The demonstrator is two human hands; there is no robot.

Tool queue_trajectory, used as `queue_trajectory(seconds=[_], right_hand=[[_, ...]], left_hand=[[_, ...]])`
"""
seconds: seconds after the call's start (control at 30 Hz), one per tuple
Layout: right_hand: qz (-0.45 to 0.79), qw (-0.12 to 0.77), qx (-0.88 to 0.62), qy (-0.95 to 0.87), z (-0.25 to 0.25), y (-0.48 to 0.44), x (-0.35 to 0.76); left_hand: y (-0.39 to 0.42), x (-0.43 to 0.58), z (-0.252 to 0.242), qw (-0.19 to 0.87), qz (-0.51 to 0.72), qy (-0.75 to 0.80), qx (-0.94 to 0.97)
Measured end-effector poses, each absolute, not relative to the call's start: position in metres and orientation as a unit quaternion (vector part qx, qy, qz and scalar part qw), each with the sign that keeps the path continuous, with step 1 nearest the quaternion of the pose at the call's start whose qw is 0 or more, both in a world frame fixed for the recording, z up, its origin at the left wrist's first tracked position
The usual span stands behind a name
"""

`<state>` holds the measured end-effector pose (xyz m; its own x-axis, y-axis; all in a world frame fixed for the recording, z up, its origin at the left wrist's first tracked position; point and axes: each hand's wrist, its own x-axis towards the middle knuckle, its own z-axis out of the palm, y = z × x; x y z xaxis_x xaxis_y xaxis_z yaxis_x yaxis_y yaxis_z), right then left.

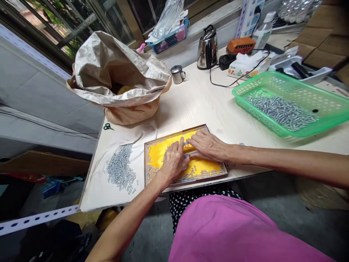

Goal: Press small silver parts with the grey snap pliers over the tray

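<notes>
At the near edge of the white table (212, 105), a wooden tray (177, 133) with a yellow floor sits at 12 o'clock, right in front of the person, and both hands are on it. The left hand (173, 162) is curled, with its fingers (181, 143) pressed close together and pointing down at a thin pale blue strip (188, 154). They may be pinching the strip, but I cannot tell. The right hand (209, 145) lies flatter, its fingers close together and reaching in from the other side, with no pinch that I can see. Tiny metal pins (191, 171) lie in the tray, many along its edges and some on the yellow floor.

At 9 o'clock, just beside the tray, a white cloth (136, 134) holds a messy heap of small metal rods (120, 167). Green-handled scissors (108, 126) lie at the far corner of the cloth. At 11 o'clock, a big paper sack (117, 69) stands with its top folded back. At 2 o'clock sits a green plastic basket (272, 74), with many more small rods (278, 112) inside it — all lying in a long, loose pile. Farther back at 1 o'clock are a steel kettle (207, 47) and a small steel mug (177, 74).
</notes>
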<state>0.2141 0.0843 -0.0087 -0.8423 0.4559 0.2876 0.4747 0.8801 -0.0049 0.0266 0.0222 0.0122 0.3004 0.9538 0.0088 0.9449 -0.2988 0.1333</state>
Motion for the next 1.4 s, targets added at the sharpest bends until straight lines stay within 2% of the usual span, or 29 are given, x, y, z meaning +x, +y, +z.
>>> queue_trajectory(seconds=[0.13, 0.23, 0.43, 0.53, 0.6, 0.67, 0.77, 0.97, 1.2, 1.3, 1.4], right_hand=[[-0.003, 0.186, -0.276, -0.943, -0.001, 0.092, 0.224], [0.032, 0.202, -0.287, -0.936, -0.007, 0.109, 0.237], [0.079, 0.227, -0.262, -0.935, -0.018, 0.139, 0.244], [0.084, 0.217, -0.269, -0.935, -0.016, 0.141, 0.252], [0.092, 0.212, -0.281, -0.932, -0.017, 0.139, 0.261], [0.108, 0.216, -0.284, -0.928, -0.022, 0.136, 0.269], [0.132, 0.243, -0.275, -0.921, -0.035, 0.128, 0.271], [0.163, 0.252, -0.280, -0.912, -0.050, 0.112, 0.258], [0.145, 0.222, -0.298, -0.917, -0.037, 0.108, 0.254], [0.130, 0.207, -0.305, -0.920, -0.034, 0.109, 0.253], [0.111, 0.200, -0.304, -0.925, -0.035, 0.110, 0.251]], left_hand=[[0.012, 0.020, 0.008, -0.021, 0.117, 0.487, 0.865], [0.005, 0.021, 0.015, -0.062, 0.097, 0.424, 0.898], [0.005, 0.027, 0.028, -0.062, 0.072, 0.377, 0.921], [0.002, -0.008, 0.033, -0.082, 0.113, 0.454, 0.880], [-0.001, -0.051, 0.032, -0.119, 0.147, 0.598, 0.779], [-0.003, -0.102, 0.028, -0.127, 0.116, 0.737, 0.654], [-0.002, -0.165, 0.012, -0.099, 0.054, 0.834, 0.540], [0.020, -0.204, -0.012, -0.087, -0.027, 0.826, 0.556], [0.045, -0.222, -0.014, -0.079, -0.115, 0.751, 0.645], [0.045, -0.223, -0.009, -0.080, -0.063, 0.744, 0.661], [0.035, -0.196, -0.001, -0.038, 0.102, 0.774, 0.624]])
